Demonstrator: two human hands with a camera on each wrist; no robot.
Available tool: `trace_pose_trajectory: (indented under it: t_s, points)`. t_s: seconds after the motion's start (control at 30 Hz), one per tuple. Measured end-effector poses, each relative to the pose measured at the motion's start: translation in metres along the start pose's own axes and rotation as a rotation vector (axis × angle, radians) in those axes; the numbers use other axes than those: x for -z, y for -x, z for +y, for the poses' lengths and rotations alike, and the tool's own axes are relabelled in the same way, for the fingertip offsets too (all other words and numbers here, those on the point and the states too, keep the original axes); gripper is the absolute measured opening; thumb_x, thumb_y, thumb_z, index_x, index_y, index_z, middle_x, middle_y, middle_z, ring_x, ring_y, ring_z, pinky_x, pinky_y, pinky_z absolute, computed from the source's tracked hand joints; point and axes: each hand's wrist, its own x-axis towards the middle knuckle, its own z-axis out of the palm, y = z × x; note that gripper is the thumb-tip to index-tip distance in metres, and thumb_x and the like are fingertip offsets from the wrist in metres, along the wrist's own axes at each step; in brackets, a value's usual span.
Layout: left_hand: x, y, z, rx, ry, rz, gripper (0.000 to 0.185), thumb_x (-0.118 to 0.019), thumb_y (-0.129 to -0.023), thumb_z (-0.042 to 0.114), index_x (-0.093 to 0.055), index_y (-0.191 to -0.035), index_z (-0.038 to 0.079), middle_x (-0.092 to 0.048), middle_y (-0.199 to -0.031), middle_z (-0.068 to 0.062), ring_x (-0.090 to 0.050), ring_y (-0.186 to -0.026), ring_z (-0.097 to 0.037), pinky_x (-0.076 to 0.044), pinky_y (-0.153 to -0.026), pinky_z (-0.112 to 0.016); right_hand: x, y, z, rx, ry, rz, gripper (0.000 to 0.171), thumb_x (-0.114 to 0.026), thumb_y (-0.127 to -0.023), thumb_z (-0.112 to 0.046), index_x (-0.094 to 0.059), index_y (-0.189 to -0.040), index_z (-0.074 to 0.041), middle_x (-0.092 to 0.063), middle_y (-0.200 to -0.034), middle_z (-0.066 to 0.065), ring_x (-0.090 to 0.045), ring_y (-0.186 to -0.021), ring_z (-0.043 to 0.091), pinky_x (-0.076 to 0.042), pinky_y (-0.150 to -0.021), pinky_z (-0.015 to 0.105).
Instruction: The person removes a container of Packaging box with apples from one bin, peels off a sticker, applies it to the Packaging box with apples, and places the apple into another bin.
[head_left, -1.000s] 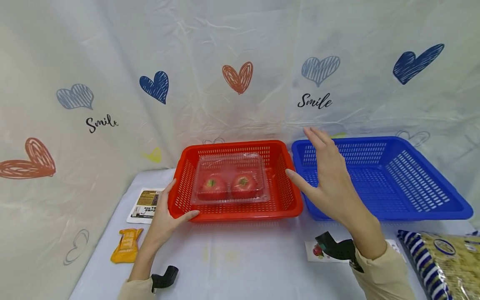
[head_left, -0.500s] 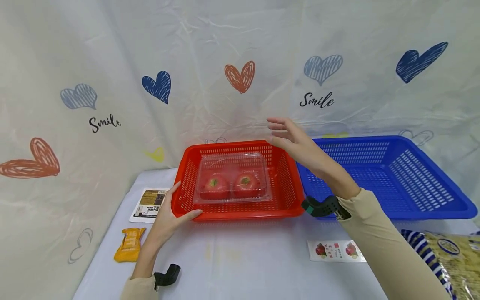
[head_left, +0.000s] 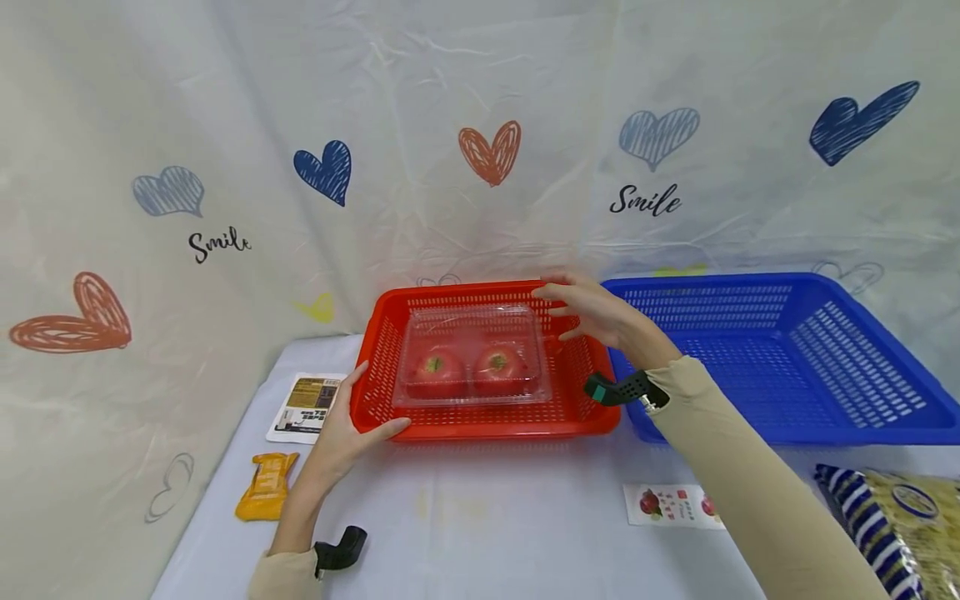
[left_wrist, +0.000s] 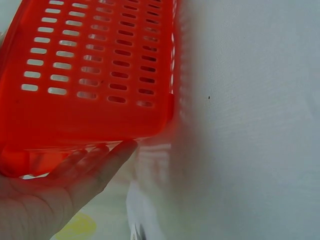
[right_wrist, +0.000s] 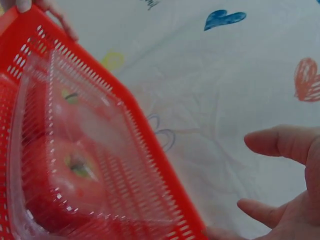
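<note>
A red plastic basket point(head_left: 487, 432) stands at the back of the table, holding a clear plastic clamshell box point(head_left: 474, 323). Two red apples point(head_left: 501, 368) lie inside the box. My left hand point(head_left: 339, 443) grips the basket's front left corner, thumb at the front rim; in the left wrist view its fingers point(left_wrist: 102, 172) lie along the outside of the end wall. Over the basket's right rear part, my right hand point(head_left: 596, 312) is held with fingers apart, to the right of the box. In the right wrist view its thumb and fingertips have nothing between them.
An empty blue basket point(head_left: 810, 435) sits directly to the right. On the left lie a white printed packet point(head_left: 303, 408) and a yellow wrapped snack point(head_left: 267, 487). A card with fruit pictures point(head_left: 671, 506) and a striped bag of pasta-like pieces point(head_left: 892, 517) lie front right.
My right hand has swung left from above the blue basket, then lowered over the red basket's right rear side. The left hand keeps its place at the corner; the view has shifted slightly.
</note>
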Motion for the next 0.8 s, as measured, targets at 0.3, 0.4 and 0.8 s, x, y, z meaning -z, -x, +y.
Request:
trace_pose_trajectory:
  t_s: [0.3, 0.4, 0.8]
  points:
    - [-0.003, -0.001, 0.000, -0.005, 0.016, 0.003, 0.102, -0.084, -0.088, 0.028, -0.019, -0.166, 0.026, -0.032, -0.164, -0.010, -0.036, -0.147, -0.033, -0.049, -0.109, -0.056, -0.007, -0.017, 0.022, -0.154, -0.071, 0.026, 0.067, -0.052, -0.108, -0.028, -0.022, -0.162, -0.002, -0.022, -0.165, 0.026, -0.020, -0.152, 0.051, -0.029, -0.116, 0.074]
    - [-0.004, -0.001, 0.000, -0.004, 0.023, 0.000, 0.102, -0.084, -0.088, 0.028, -0.018, -0.166, 0.026, -0.033, -0.164, -0.010, -0.036, -0.147, -0.032, -0.050, -0.108, -0.055, -0.011, -0.022, 0.026, -0.166, -0.106, 0.038, 0.061, -0.053, -0.107, -0.029, -0.033, -0.157, -0.001, -0.030, -0.161, 0.025, -0.028, -0.148, 0.049, -0.033, -0.114, 0.072]
    - [-0.001, 0.001, -0.001, 0.001, 0.051, 0.000, 0.101, -0.083, -0.089, 0.027, -0.018, -0.166, 0.027, -0.033, -0.164, -0.010, -0.037, -0.147, -0.032, -0.051, -0.108, -0.053, -0.024, -0.036, 0.041, -0.229, -0.147, 0.070, 0.073, -0.054, -0.105, -0.032, -0.016, -0.163, -0.008, -0.032, -0.157, 0.028, -0.036, -0.142, 0.046, -0.037, -0.112, 0.072]
